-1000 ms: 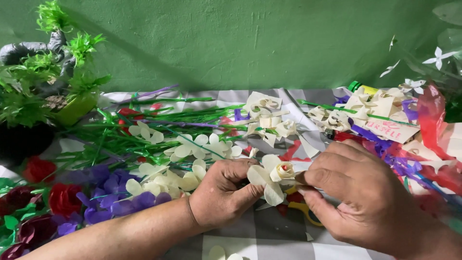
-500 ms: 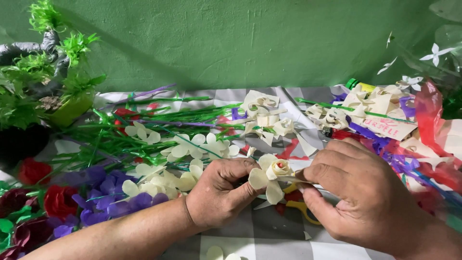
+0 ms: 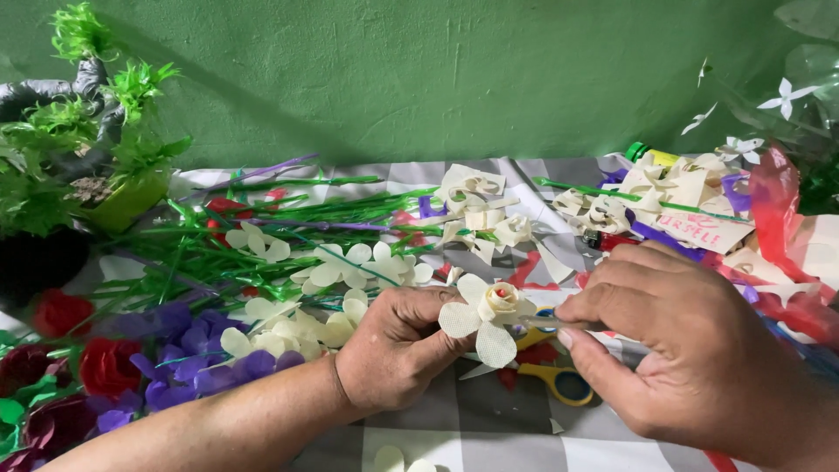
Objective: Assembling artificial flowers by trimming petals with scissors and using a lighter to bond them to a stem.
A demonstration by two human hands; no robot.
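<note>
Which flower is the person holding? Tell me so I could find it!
Look at the grey checked tablecloth, just in front of the yellow-handled scissors. Between the left hand and right hand is a cream paper flower. Unlike the flat cream flowers nearby, it has a rolled centre with a red dot.

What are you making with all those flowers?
A person is putting together a cream paper flower. The left hand holds it, and the right hand pinches something thin at its side. Yellow-handled scissors lie on the checked cloth beneath, with finished cream flowers, purple flowers and green stems piled behind.
</note>
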